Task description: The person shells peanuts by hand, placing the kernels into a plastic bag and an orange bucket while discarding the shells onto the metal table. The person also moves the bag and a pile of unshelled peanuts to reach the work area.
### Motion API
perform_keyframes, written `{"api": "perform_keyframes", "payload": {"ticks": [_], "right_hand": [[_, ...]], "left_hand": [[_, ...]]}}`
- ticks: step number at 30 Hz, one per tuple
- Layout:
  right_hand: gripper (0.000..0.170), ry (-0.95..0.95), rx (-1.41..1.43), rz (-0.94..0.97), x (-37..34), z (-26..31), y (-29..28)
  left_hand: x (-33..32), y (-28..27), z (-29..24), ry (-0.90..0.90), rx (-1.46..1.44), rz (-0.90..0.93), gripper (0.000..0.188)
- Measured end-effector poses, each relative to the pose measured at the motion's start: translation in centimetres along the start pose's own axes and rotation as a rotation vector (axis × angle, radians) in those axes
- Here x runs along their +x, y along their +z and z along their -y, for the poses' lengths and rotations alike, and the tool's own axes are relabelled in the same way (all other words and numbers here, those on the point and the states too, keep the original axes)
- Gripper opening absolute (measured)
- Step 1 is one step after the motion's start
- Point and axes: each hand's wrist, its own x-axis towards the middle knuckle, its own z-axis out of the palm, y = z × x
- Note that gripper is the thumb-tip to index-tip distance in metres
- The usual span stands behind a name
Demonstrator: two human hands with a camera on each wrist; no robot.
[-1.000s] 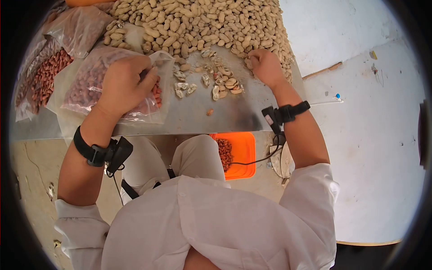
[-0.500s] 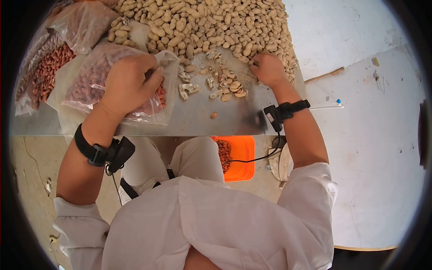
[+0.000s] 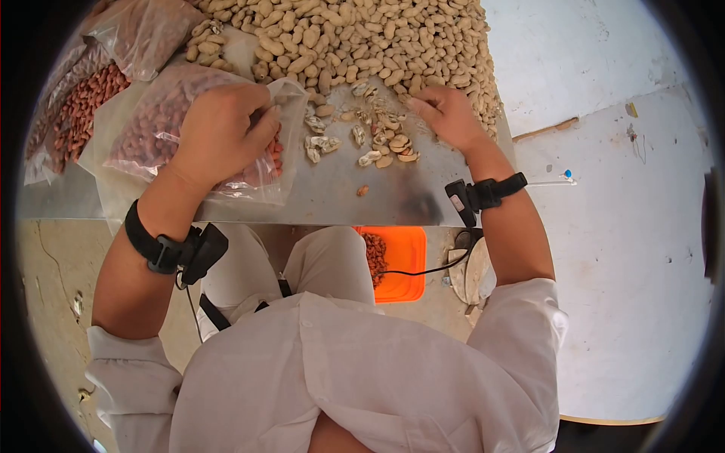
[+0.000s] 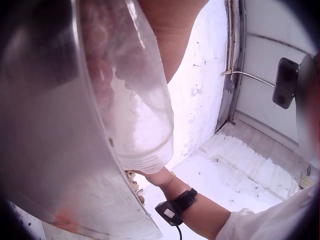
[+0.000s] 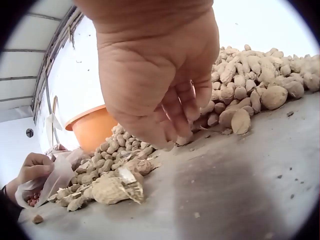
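Observation:
My left hand pinches the open edge of a clear plastic bag holding red shelled peanuts; the right wrist view shows this grip from the side. My right hand is at the near right edge of a heap of unshelled peanuts. In the right wrist view its bent fingers point down with their tips close to the tabletop, and nothing shows in them. Beside that hand lie split shells and peanuts. A single small reddish piece lies nearer the table edge.
More bags of red peanuts stand at the left of the metal table. An orange tub with brown bits sits below the edge. A large orange basin stands behind the heap. A white board is at the right.
My right hand has shifted slightly along the heap's near edge, its thumb side now turned toward the loose shells. My left hand keeps its grip on the bag.

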Motion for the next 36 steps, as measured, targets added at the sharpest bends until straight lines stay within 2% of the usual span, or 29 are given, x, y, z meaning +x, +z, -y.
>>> {"api": "perform_keyframes", "payload": {"ticks": [2,5,11,14,20,26,29,32,36], "right_hand": [[0.021,-0.069,-0.141,-0.096,1.0,-0.7,0.7],[0.022,-0.077,-0.345,-0.112,1.7,-1.3,2.3],[0.021,-0.031,-0.282,-0.104,2.2,-1.8,2.8],[0.024,0.012,-0.203,-0.036,1.7,-0.7,1.9],[0.025,-0.036,0.003,-0.055,1.3,0.2,1.5],[0.027,0.070,-0.112,-0.048,2.3,0.8,2.0],[0.026,-0.019,-0.334,-0.089,2.4,1.8,1.9],[0.019,-0.118,-0.344,-0.197,2.6,2.9,1.9],[0.019,-0.368,-0.208,-0.195,4.1,3.1,3.4]], "left_hand": [[0.0,-0.1,0.0,0.004,0.016,0.014,0.016],[-0.1,-0.3,0.1,0.005,0.036,0.042,0.013],[0.0,-0.3,-0.1,-0.014,0.022,0.044,0.014],[-0.1,-0.3,0.0,0.000,0.039,0.035,0.015],[-0.1,-0.1,0.2,0.008,0.046,0.033,0.016],[-0.1,-0.2,0.2,0.006,0.028,0.028,0.015],[-0.1,-0.2,0.2,0.008,0.034,0.024,0.015],[-0.1,-0.2,0.2,0.010,0.047,0.027,0.015],[-0.1,-0.2,0.2,0.016,0.035,0.025,0.015]]}}
